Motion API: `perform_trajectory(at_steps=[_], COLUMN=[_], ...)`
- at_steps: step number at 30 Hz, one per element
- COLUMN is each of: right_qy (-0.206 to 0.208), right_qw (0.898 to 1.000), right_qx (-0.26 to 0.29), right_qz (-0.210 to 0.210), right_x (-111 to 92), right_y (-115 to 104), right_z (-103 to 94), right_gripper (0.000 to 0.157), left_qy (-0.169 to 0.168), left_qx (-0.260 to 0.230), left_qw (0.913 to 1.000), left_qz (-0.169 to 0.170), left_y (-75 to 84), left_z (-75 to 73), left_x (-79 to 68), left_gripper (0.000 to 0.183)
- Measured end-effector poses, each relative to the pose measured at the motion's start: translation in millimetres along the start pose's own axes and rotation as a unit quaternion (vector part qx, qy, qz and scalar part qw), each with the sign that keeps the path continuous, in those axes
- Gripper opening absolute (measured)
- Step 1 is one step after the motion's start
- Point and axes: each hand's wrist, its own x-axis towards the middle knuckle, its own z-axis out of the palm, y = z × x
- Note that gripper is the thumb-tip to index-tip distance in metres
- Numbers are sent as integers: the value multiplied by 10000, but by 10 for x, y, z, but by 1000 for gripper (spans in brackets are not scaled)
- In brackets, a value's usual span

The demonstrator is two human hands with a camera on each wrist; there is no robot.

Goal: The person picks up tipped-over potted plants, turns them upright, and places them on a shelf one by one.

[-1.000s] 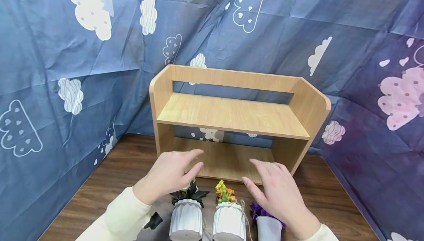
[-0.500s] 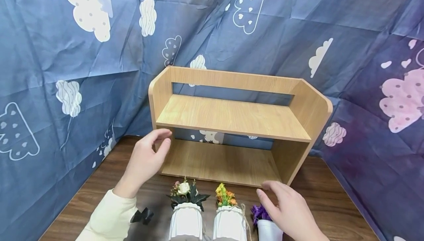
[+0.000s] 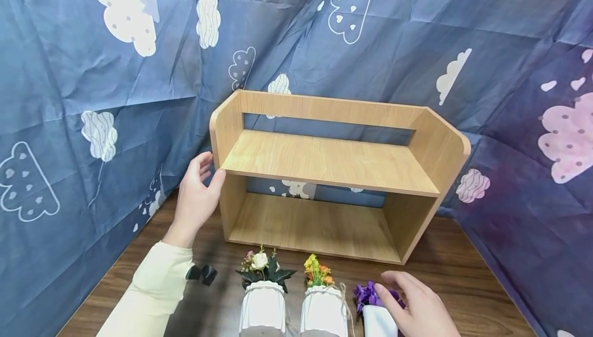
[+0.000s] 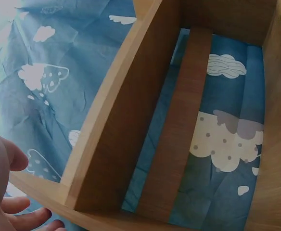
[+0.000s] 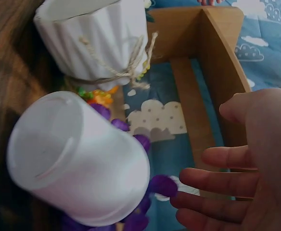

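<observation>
A two-tier wooden shelf (image 3: 324, 159) stands on the dark wood table. My left hand (image 3: 196, 193) is at its left side panel (image 3: 226, 136), the fingers on the outer side and the thumb at the front edge. In the left wrist view that panel's edge lies between the thumb and the loosely bent fingers, with a gap around it. My right hand (image 3: 419, 303), relaxed, hovers beside a plain white pot (image 3: 380, 321) with purple flowers (image 3: 368, 296). In the right wrist view the fingertips (image 5: 186, 175) are right by the purple petals, around nothing.
Two ribbed white pots stand before the shelf, one with cream flowers (image 3: 262, 306) and one with yellow-orange flowers (image 3: 324, 308) and a twine bow. A small black object (image 3: 202, 274) lies by the left sleeve. Blue cloud-print cloth (image 3: 139, 69) hangs behind and along both sides.
My left hand has moved left and up from above the cream-flower pot to the shelf's left panel. My right hand has drawn down and right, beside the purple flowers.
</observation>
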Motion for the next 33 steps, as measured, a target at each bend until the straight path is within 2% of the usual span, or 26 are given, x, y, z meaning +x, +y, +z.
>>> perform_trajectory(at_steps=[4, 7, 10, 15, 22, 27, 30, 33], right_qy=[-393, -494, -368, 90, 202, 577, 524, 150], right_qw=[9979, 9956, 9951, 9946, 9821, 9768, 9737, 9698], right_qx=[90, 183, 223, 172, 534, 812, 914, 985], right_qz=[505, 777, 888, 1018, 1796, 1897, 2022, 2228], right_x=[-57, -83, -115, -203, -319, -379, -386, -380], right_y=[72, 122, 172, 246, 331, 404, 462, 526], right_z=[26, 67, 115, 212, 333, 426, 500, 576], right_gripper=[41, 44, 44, 44, 55, 48, 49, 57], left_qy=[-212, -188, -136, -174, -37, -48, -73, -77], left_qx=[60, 117, 164, 388, 580, 679, 709, 752], left_qw=[9993, 9989, 9988, 9984, 9980, 9974, 9970, 9964], left_qz=[-290, -406, -444, -379, -230, -232, -310, -385], left_y=[-5, -3, -6, -44, -117, -153, -170, -193], left_z=[44, 58, 74, 135, 183, 193, 193, 187], left_x=[110, 171, 230, 333, 413, 436, 434, 418], left_gripper=[59, 60, 60, 58, 44, 36, 34, 33])
